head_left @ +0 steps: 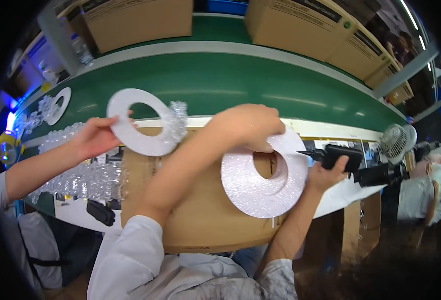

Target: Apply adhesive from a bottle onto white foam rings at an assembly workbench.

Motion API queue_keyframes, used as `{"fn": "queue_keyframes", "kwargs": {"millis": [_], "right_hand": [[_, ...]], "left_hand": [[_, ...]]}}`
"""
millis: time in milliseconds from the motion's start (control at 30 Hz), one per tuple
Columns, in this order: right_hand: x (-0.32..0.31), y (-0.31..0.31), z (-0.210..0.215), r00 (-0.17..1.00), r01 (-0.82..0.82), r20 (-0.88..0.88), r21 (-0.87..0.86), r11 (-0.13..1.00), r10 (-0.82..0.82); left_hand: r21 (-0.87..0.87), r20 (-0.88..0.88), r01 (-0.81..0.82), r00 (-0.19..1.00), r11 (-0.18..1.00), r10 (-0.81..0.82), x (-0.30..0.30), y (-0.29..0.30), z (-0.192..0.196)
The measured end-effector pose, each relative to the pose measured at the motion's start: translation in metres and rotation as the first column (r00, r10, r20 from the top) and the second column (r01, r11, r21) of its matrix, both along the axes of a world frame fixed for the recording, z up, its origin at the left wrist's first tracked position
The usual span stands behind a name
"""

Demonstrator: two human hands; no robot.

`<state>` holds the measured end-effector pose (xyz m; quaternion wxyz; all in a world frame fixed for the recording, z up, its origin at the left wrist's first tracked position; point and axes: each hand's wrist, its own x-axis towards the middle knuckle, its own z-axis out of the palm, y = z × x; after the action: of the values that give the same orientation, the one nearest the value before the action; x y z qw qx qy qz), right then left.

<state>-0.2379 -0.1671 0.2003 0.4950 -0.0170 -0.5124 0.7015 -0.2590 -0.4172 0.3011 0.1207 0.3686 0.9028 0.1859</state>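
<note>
A thick white ring [240, 175], with a shiny, dimpled surface, lies on a brown cardboard box [195, 220] in front of me. My left hand [253, 125] reaches across to its far rim, fingers curled over the edge by the central hole; some fingertips are hidden. At the ring's right side, my right hand [328, 172] grips a black block-shaped tool [343, 156] whose thin pointed tip faces the ring. To the left, another person's hand [100, 137] holds up a second white ring [123, 137] with clear bubble wrap [179, 120] on its right side.
More bubble wrap [85, 180] lies left of the box, near a black object [100, 212]. Beyond runs a green conveyor belt [205, 80] carrying another white ring [60, 106] at the far left. Large cartons [290, 30] stand behind; a small fan [396, 142] is at right.
</note>
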Motion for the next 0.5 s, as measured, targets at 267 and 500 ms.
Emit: {"fn": "queue_keyframes", "kwargs": {"millis": [267, 500], "right_hand": [[-0.004, 0.012, 0.008, 0.808, -0.578, -0.09, -0.309, 0.755, 0.582], [0.026, -0.011, 0.075, 0.871, -0.464, 0.142, -0.077, 0.882, 0.47]], "left_hand": [[0.078, -0.262, -0.118, 0.955, 0.99, 0.135, 0.028, -0.002, 0.004], [0.068, -0.279, -0.168, 0.943, 0.983, 0.181, 0.064, -0.016, 0.031]]}}
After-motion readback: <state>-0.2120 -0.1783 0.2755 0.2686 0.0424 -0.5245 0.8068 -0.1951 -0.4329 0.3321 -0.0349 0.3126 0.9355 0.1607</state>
